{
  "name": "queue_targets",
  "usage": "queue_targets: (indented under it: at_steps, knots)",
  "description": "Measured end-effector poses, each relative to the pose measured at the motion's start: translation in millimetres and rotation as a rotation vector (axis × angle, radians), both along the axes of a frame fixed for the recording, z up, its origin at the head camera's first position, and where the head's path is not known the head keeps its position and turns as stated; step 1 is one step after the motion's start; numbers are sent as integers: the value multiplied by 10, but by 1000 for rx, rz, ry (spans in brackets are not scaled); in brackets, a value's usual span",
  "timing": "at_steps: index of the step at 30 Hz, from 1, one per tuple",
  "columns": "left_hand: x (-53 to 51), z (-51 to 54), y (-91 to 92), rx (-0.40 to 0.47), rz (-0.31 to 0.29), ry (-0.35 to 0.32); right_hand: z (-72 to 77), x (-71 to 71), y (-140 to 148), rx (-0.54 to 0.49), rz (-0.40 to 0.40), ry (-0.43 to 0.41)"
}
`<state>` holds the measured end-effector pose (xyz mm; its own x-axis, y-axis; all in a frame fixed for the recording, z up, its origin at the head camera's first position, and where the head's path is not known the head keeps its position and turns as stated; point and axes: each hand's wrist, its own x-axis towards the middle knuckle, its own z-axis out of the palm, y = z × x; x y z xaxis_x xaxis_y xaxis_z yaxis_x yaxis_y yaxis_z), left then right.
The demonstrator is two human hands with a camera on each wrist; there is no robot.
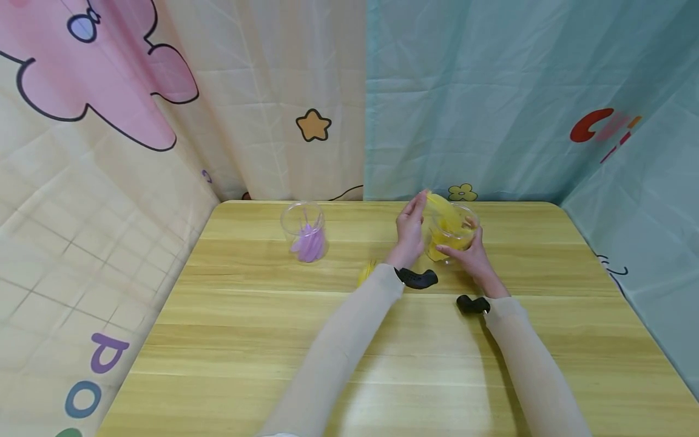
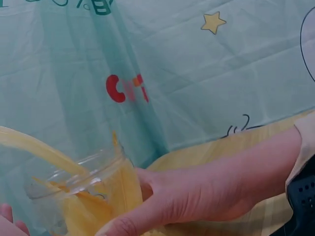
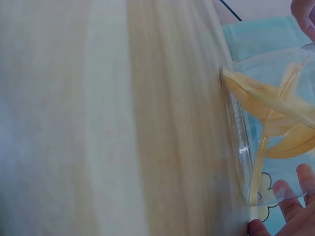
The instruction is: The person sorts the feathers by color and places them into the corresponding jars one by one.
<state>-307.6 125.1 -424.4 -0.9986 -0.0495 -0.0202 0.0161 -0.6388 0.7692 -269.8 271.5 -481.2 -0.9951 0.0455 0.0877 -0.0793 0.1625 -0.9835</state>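
Observation:
A yellow feather (image 1: 443, 209) is pinched at one end by my left hand (image 1: 409, 233), its other end inside a clear plastic cup (image 1: 445, 260). My right hand (image 1: 472, 252) grips this cup from the right side, thumb in front. Several yellow feathers (image 3: 283, 115) lie crossed inside the cup, seen through its wall in the right wrist view. In the left wrist view, the held feather (image 2: 44, 150) arches over the rim, and only a few left-hand fingers (image 2: 10, 221) show at the corner.
Another clear cup (image 1: 291, 224), holding purple feathers (image 1: 309, 244), stands to the left near the back edge. A loose yellow feather (image 1: 367, 273) lies on the wooden table (image 1: 251, 340) beside the left forearm, partly hidden. Printed curtains (image 1: 464, 91) hang behind and at the sides.

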Motion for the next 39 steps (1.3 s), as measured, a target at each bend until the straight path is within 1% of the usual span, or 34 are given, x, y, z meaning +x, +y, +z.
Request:
queue_targets:
  at_steps: [2,4,8,10,12,14,16,19,21,22,23,25,26,28,30,33,36,39]
  knots:
    - [12,-48,11,-27,-2,28,-64,-27,17,5,-9,4]
    - [22,-95,8,-85,-8,54,-105,-43,24,15,-16,12]
    - [46,-170,-33,-292,-27,94,-108,-39,20,15,-20,4]
    - [58,-203,-69,-388,-45,111,-75,-24,11,-1,-14,-10]
    - [67,-228,-123,-463,-54,139,-20,4,-10,-14,-4,-17]
    - [67,-251,-196,-516,-57,179,35,34,-33,-22,7,-15]
    - [62,-262,-294,-568,-40,208,74,57,-55,-23,12,-6]
    - [48,-287,-482,-644,-17,241,66,50,-54,-29,10,8]
    - [48,-308,-628,-729,-9,245,21,23,-35,-27,5,19]
    - [50,-323,-701,-783,-10,248,-4,5,-23,-25,1,23]
    - [57,-341,-776,-859,-17,254,-29,-10,-9,-25,0,26]
    - [89,-367,-914,-1030,-49,244,-71,-36,12,-18,-3,35]
    - [111,-377,-976,-1117,-74,243,-87,-45,19,-15,-5,40]
    - [166,-399,-1079,-1303,-144,246,-106,-56,30,-16,-3,47]
    - [232,-416,-1151,-1456,-219,249,-119,-62,37,-16,-4,52]
    - [325,-443,-1198,-1624,-304,289,-130,-68,44,-14,-7,50]
    - [400,-464,-1188,-1737,-344,347,-127,-72,45,-20,-9,36]
    - [455,-477,-1153,-1823,-363,403,-88,-52,27,-31,-3,18]
